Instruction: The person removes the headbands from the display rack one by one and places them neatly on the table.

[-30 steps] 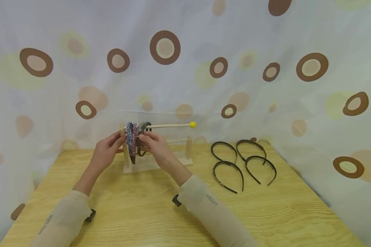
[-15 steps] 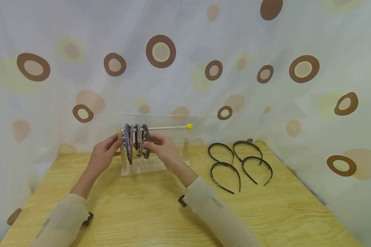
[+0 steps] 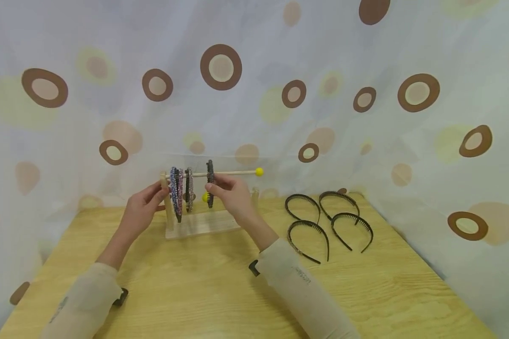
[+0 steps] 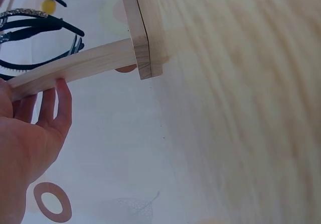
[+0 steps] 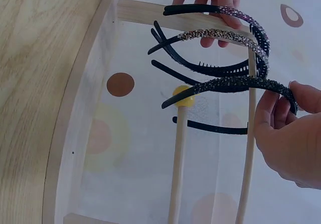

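Note:
A wooden headband rack [image 3: 203, 227] stands at the back of the table; its upper rod [image 3: 237, 173] ends in a yellow ball. My left hand [image 3: 141, 209] grips the rack's left post, fingers on one side in the left wrist view. My right hand [image 3: 237, 200] pinches a dark-rhinestone headband [image 3: 210, 186] between thumb and fingers. This headband hangs around the upper rod, apart from the others. Nearer the left post hang a blue glitter headband [image 3: 173, 188], a pink one [image 3: 180, 190] and a silver one [image 3: 190, 186]. The right wrist view shows the pinched headband's stones [image 5: 230, 83].
Several black toothed headbands lie on the table right of the rack, among them a front one [image 3: 322, 235] and a back one [image 3: 341, 195]. A lower rod with a yellow ball [image 5: 184, 97] is partly hidden. A spotted curtain [image 3: 254, 117] hangs behind the wooden table [image 3: 186, 287].
My right hand has moved right along the rod with the dark headband, away from the silver one. The bunched headbands now hang separated. My left hand keeps its grip on the post.

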Tool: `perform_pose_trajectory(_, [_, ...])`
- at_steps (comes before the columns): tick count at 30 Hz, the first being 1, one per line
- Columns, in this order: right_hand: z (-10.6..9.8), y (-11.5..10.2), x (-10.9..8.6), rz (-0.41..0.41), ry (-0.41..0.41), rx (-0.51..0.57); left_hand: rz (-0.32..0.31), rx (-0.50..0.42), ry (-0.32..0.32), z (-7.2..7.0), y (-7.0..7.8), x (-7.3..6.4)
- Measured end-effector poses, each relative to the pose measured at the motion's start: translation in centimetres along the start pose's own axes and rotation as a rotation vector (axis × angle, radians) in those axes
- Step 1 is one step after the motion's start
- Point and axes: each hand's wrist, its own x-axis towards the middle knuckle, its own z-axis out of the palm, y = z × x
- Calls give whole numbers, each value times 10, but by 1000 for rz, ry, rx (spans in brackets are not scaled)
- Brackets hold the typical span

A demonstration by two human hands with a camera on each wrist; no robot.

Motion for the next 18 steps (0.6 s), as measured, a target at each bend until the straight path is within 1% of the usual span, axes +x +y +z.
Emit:
perform_pose_trajectory(4, [-7,-8,-1,-28,40,10,12,-1,3,1,1,0])
perform_pose_trajectory(7, [-13,-14,-2,-51,45,43,8,0,4,2,1,1])
perform_pose_trajectory(10, [-19,-17,-3,-58,38,73,-7,7,3,3,0,1])
perform_pose_trajectory(13, [-25,-20,-5,-50,24,81,-21,26,4,4,-1,-1])
perform_pose_trajectory(18, [-32,-26,-8,-57,-17,93,-18,60,7,2,0,-2])
